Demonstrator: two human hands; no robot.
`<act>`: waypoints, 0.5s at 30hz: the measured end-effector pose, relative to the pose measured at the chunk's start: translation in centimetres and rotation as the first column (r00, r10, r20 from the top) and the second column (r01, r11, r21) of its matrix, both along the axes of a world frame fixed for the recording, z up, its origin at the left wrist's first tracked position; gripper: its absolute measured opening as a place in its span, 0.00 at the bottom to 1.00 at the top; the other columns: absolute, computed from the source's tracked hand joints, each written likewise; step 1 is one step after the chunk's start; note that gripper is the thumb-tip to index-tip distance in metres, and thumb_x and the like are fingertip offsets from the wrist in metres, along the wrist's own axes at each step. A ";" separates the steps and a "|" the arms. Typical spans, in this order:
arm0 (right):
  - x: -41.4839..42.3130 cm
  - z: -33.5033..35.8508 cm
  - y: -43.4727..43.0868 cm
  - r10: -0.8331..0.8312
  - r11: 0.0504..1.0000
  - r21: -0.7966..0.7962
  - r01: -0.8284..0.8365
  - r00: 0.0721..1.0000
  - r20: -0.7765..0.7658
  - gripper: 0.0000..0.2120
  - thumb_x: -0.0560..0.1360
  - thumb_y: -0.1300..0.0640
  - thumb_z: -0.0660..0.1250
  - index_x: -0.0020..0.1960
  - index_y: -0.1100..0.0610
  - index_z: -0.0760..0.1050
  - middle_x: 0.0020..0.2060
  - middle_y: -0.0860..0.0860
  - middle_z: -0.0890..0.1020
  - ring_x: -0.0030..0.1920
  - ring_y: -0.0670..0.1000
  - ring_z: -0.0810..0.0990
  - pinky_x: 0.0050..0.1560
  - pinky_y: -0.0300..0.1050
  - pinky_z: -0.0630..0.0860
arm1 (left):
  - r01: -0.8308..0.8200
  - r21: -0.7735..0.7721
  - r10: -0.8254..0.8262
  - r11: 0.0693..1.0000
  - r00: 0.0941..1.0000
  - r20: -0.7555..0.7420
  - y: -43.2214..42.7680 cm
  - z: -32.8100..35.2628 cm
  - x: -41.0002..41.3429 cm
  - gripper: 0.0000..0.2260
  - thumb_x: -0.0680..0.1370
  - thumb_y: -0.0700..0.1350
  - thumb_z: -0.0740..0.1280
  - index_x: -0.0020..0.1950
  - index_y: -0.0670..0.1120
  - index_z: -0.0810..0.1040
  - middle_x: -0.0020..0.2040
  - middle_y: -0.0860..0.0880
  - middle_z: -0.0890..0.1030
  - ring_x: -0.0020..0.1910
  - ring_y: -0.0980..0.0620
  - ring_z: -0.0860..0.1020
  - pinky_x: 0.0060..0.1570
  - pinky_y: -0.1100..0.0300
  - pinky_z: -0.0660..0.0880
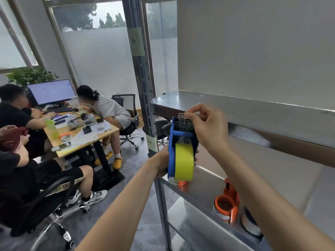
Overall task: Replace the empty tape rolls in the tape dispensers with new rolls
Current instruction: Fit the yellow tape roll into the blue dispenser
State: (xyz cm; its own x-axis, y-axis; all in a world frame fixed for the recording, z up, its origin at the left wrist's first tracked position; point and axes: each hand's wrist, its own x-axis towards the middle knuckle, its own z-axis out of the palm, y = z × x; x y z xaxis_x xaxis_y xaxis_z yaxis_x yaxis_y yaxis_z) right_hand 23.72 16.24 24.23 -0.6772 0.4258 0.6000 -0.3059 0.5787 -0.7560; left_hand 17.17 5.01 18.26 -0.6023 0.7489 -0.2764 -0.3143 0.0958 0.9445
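Well left of the dispenser [171,151], people sit at a counter [90,144]. The left hand [160,164] grips the blue dispenser from its left side, holding it upright in the air in front of the rack's lower shelf [201,180]. A yellow roll [184,162] sits in it. Above the roll, the right hand [208,127] pinches the clear tape end [184,122]. Lower right of the dispenser, an orange dispenser [227,203] stands on the shelf.
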 end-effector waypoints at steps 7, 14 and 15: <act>-0.7 1.1 0.3 0.053 0.997 -0.061 -0.052 0.999 0.014 0.08 0.76 0.58 0.68 0.39 0.50 0.77 0.22 0.45 0.65 0.21 0.43 0.65 0.26 0.33 0.61 | -0.053 0.005 0.053 0.999 0.998 -0.045 -1.0 -2.3 -0.8 0.17 0.69 0.50 0.67 0.53 0.43 0.80 0.45 0.46 0.84 0.42 0.50 0.83 0.44 0.55 0.79; -1.7 2.2 -1.0 0.150 0.980 -0.131 -0.149 0.989 -0.004 0.11 0.76 0.59 0.69 0.36 0.48 0.76 0.20 0.43 0.63 0.22 0.43 0.62 0.28 0.33 0.62 | -0.198 -0.036 0.195 0.980 0.977 -0.083 -2.3 -2.3 -0.8 0.20 0.73 0.50 0.67 0.61 0.39 0.77 0.57 0.37 0.80 0.50 0.43 0.79 0.58 0.43 0.75; -1.9 2.5 -1.1 0.159 0.977 -0.140 -0.160 0.987 -0.018 0.11 0.76 0.59 0.69 0.36 0.48 0.76 0.20 0.43 0.63 0.23 0.43 0.62 0.29 0.35 0.63 | -0.208 -0.045 0.204 0.977 0.975 -0.084 -2.6 -2.2 -0.8 0.21 0.72 0.50 0.68 0.60 0.40 0.78 0.58 0.37 0.79 0.51 0.42 0.78 0.61 0.42 0.73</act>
State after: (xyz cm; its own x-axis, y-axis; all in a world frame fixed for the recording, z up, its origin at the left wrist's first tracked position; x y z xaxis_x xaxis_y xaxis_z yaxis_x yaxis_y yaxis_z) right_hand 21.82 15.13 26.75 -0.7396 0.3934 0.5461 -0.3904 0.4102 -0.8242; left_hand 16.39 2.43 16.06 -0.7635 0.5920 -0.2582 -0.2580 0.0869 0.9622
